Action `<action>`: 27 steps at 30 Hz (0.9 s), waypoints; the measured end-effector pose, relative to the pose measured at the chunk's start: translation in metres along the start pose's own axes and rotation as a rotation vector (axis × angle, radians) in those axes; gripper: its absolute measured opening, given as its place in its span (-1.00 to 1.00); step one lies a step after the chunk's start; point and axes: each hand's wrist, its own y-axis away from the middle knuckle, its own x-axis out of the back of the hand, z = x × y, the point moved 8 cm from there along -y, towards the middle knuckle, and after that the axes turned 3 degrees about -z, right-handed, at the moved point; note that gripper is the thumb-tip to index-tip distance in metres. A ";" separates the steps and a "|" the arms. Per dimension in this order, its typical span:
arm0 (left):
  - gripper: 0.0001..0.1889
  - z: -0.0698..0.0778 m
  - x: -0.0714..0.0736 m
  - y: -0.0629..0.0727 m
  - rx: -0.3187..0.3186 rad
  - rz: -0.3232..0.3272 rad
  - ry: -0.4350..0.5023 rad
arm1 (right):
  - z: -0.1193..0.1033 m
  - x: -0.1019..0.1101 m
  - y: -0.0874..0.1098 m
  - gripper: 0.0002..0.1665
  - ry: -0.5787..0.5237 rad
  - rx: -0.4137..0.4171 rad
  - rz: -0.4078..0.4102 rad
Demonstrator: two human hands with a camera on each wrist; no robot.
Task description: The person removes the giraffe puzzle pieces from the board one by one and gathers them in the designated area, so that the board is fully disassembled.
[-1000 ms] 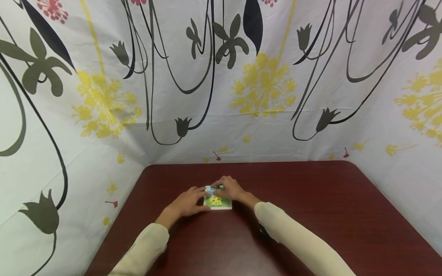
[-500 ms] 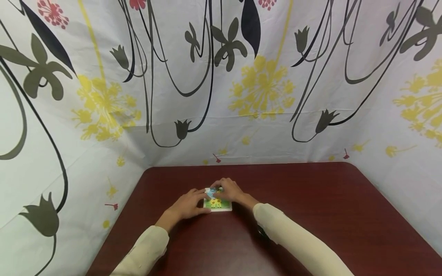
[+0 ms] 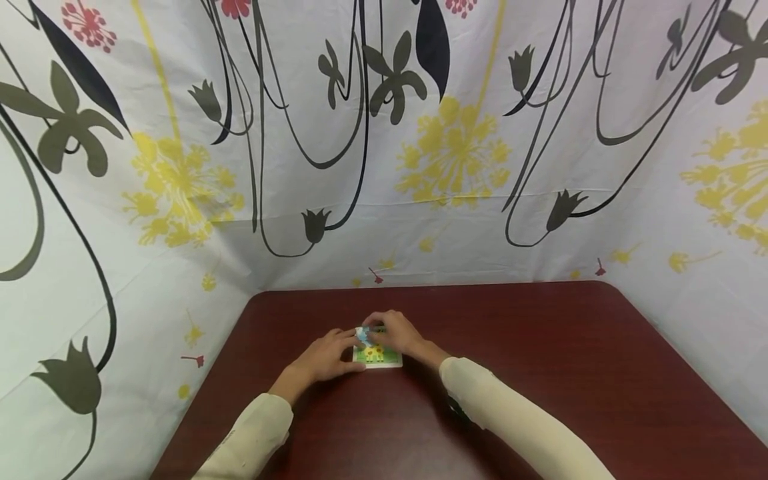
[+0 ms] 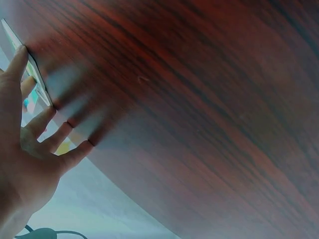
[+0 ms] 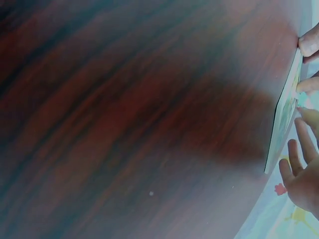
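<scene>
A small flat picture board (image 3: 383, 357) lies on the table, with yellow giraffe-like figures on green and blue at its far left. My left hand (image 3: 324, 355) rests at its left side. Its thumb touches the near left corner, and its fingers are spread, fairly straight, in the left wrist view. My right hand (image 3: 401, 333) reaches over the far right part of the board, covering it. In the right wrist view its thumb and index finger are bent onto the board, while the other fingers of this hand (image 5: 305, 189) stand raised. Whether a loose piece lies between thumb and index is hidden.
The dark red wooden table (image 3: 540, 373) extends on both sides of the board. White cloth (image 3: 468, 247) printed with flowers hangs behind and beside it. Something small and dark (image 3: 456, 405) shows under the right sleeve (image 3: 504, 407).
My right fingers have shifted slightly on the board, now covering a dark and yellow detail near its far edge. The left hand stays in place. The head view has tilted a little.
</scene>
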 end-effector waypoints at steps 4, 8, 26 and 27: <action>-0.48 0.000 -0.002 -0.001 -0.002 -0.006 0.014 | 0.000 0.003 0.001 -0.80 -0.056 -0.011 0.024; -0.49 0.000 -0.003 -0.001 0.000 -0.010 0.020 | 0.002 0.007 0.000 -0.81 -0.082 -0.017 0.059; -0.52 0.000 -0.001 0.001 0.018 0.001 0.020 | 0.028 0.047 0.017 -0.83 -0.058 -0.029 0.141; -0.52 0.000 0.000 0.001 0.017 0.002 0.019 | 0.030 0.050 0.018 -0.83 -0.054 -0.030 0.145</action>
